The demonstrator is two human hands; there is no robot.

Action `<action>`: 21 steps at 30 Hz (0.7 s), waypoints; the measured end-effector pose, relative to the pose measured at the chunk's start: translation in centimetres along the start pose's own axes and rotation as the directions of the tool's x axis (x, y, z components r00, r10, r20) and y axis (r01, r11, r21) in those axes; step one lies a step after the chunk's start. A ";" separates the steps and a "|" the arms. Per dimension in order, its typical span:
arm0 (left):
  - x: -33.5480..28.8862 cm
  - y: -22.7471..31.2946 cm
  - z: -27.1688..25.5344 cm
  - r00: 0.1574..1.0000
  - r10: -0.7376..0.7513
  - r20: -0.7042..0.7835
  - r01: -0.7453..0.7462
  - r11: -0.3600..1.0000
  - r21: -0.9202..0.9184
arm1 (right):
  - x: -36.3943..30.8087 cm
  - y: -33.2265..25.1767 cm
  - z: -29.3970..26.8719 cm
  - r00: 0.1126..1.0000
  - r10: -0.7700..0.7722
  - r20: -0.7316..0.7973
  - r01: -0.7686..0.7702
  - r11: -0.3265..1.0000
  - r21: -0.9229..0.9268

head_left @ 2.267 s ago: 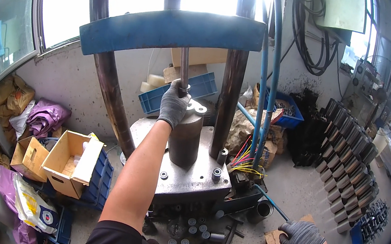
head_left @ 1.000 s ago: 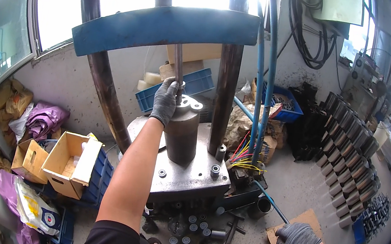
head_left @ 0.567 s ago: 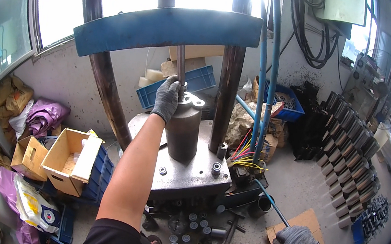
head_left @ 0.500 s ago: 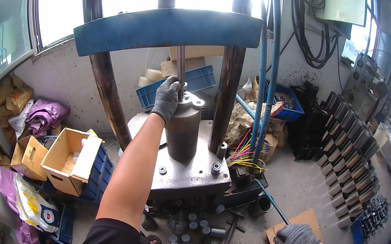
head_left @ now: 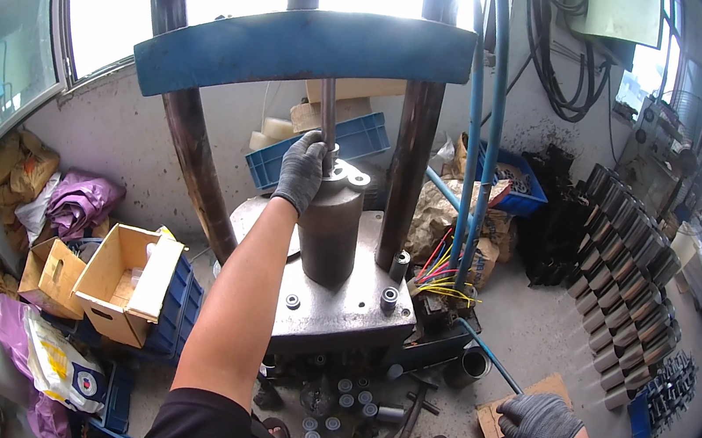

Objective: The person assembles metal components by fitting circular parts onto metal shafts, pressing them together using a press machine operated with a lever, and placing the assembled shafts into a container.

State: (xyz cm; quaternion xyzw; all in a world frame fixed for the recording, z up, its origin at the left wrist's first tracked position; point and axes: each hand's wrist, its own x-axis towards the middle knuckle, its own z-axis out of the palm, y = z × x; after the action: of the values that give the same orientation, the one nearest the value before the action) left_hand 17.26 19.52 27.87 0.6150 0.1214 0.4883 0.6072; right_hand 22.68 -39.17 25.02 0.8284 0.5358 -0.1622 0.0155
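My left hand (head_left: 300, 173), in a grey knit glove, has its fingers closed round a small metal piece at the lower end of an upright steel rod (head_left: 328, 114). Its fingers hide most of that piece. Beside them, a pale metal part with ring-shaped ends (head_left: 353, 176) lies on top of a thick steel cylinder (head_left: 329, 238). The cylinder stands on the steel bed (head_left: 339, 310) of a press with a blue crossbeam (head_left: 302, 49). At the lower right, my gloved right hand (head_left: 540, 423) is closed round the end of a blue lever (head_left: 488, 354).
Dark press columns (head_left: 409, 165) flank the cylinder. Small metal bushings (head_left: 389, 298) stand on the bed. Several round parts and a hammer (head_left: 414, 413) lie on the floor before my feet. Cardboard boxes (head_left: 123, 282) are at left; stacked metal cylinders (head_left: 626, 282) stand at right.
My right hand has risen slightly along with the lever's end. The left hand stays at the foot of the rod, and the view has shifted a little.
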 end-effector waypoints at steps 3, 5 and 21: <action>-0.1 0.2 -0.1 1.000 0.004 0.001 -0.004 1.000 0.013 | 0.2 -0.3 -0.5 0.992 0.014 0.122 -0.012 1.000 -0.019; -0.2 0.3 -0.1 1.000 -0.027 0.012 0.026 0.999 0.031 | 0.0 0.2 0.2 0.997 -0.016 -0.070 0.020 0.998 0.064; -0.5 0.7 0.0 1.000 -0.006 0.009 0.006 0.999 0.050 | 0.1 0.1 -0.8 0.992 0.067 0.109 -0.067 0.998 -0.011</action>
State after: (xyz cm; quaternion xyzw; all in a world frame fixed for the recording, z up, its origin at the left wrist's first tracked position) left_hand 16.74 19.00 28.25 0.6319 0.1325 0.4804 0.5936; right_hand 22.99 -38.93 25.75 0.8357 0.5067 -0.2050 0.0533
